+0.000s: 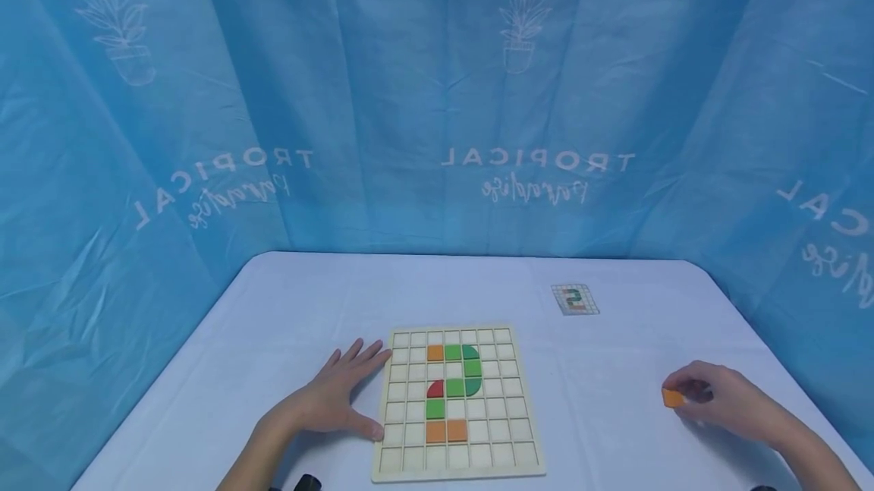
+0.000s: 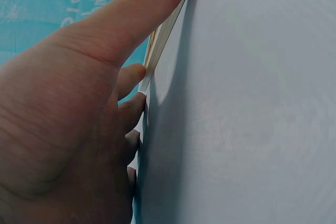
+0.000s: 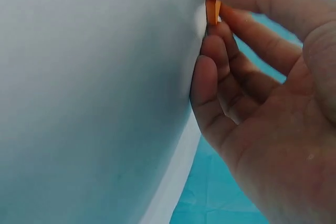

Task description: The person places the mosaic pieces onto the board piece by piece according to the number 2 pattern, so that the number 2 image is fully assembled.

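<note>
My left hand (image 1: 334, 392) lies spread at the left side of a wooden grid board (image 1: 531, 468), index fingertip and thumb at its edge. In the left wrist view the thumb (image 2: 136, 17) reaches along that edge. Square and rounded tiles sit in the board's cells: an orange tile (image 1: 435, 353) at the top, several green tiles (image 1: 454, 388), a red rounded tile (image 1: 436, 389) and two orange tiles (image 1: 447, 431) below. Far to the right, my right hand (image 1: 730, 404) pinches an orange square tile (image 1: 672, 398) between thumb and fingers, close over the table, its other fingers curled.
A small pattern card (image 1: 575, 299) showing a "2" shape lies behind the board to the right. The white table (image 1: 307, 301) reaches back to a blue curtain (image 1: 423, 96) with printed lettering. A black object (image 1: 308, 483) shows below the left hand.
</note>
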### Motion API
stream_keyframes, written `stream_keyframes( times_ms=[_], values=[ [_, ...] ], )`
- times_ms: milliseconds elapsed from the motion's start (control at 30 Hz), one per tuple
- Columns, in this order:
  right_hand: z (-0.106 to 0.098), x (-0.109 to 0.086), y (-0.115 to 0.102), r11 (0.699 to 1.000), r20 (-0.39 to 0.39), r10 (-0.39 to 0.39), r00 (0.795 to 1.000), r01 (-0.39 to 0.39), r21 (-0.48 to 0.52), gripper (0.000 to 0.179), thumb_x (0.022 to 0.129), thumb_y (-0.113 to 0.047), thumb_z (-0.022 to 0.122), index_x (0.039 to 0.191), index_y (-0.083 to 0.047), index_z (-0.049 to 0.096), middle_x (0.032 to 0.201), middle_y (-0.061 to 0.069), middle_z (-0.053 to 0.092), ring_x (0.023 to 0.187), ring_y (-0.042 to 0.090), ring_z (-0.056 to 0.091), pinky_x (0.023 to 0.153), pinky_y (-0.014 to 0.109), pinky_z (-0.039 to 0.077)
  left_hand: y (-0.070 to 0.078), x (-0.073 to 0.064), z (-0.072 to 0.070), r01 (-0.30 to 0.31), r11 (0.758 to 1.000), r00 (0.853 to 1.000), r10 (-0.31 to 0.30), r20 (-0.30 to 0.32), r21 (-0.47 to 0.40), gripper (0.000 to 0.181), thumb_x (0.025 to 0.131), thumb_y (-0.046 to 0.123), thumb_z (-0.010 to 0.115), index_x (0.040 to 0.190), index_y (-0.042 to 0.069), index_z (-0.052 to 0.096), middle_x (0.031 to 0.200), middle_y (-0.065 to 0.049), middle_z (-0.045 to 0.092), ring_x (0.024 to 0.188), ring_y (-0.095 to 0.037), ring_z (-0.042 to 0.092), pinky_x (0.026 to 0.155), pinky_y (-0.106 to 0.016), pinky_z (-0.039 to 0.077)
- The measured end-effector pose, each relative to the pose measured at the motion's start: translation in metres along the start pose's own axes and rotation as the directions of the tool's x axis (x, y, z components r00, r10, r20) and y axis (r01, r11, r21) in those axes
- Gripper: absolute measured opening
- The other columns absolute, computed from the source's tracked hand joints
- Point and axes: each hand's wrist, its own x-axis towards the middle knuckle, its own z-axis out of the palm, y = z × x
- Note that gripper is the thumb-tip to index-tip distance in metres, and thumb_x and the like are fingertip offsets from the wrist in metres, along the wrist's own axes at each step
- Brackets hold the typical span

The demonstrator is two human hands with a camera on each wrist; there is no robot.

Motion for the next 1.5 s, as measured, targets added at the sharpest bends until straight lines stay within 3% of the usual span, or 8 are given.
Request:
stream_keyframes(
  times_ms=[133,400,800,1500],
  values=[
    [0.003,-0.001,0.0,0.998,0.013,-0.065,0.998,0.065,-0.01,0.034,0.079,-0.024,0.078,0.106,-0.006,0.068,0.094,0.001,0.062,0.079,0.009,0.055,0.066,0.026,0.05,0.0,0.0,0.0,-0.008,1.0,1.0,0.008,0.0,-0.005,0.119,0.054,0.076,0.074,0.153,0.026,0.029,0.159,0.004,0.017,0.145,-0.029,0.0,0.113,-0.056,-0.002],
    [0.009,0.001,-0.011,0.996,0.007,-0.091,0.996,0.091,0.006,0.03,0.079,-0.022,0.077,0.106,-0.009,0.07,0.09,0.0,0.063,0.076,0.009,0.055,0.064,0.026,0.05,0.001,0.0,0.0,-0.005,1.0,1.0,0.005,-0.007,0.007,0.12,0.053,0.077,0.074,0.152,0.026,0.029,0.159,0.004,0.017,0.146,-0.029,0.001,0.113,-0.055,-0.002],
    [0.02,0.008,-0.031,0.972,-0.057,-0.235,0.97,0.233,-0.032,0.025,0.079,-0.024,0.079,0.102,-0.016,0.072,0.089,-0.008,0.063,0.077,0.006,0.055,0.066,0.024,0.051,0.0,0.001,0.0,0.002,1.0,1.0,-0.001,-0.013,0.005,0.121,0.052,0.077,0.074,0.152,0.027,0.03,0.159,0.002,0.018,0.145,-0.031,0.002,0.113,-0.056,-0.002],
    [0.052,0.037,-0.077,0.958,0.027,-0.282,0.959,0.283,-0.039,0.024,0.077,-0.022,0.079,0.1,-0.024,0.073,0.086,-0.012,0.062,0.077,0.008,0.055,0.067,0.023,0.049,0.002,-0.001,-0.002,-0.015,1.0,1.0,0.015,-0.005,-0.017,0.119,0.055,0.074,0.075,0.152,0.024,0.03,0.159,0.001,0.018,0.145,-0.032,0.001,0.113,-0.057,-0.002]
  ],
)
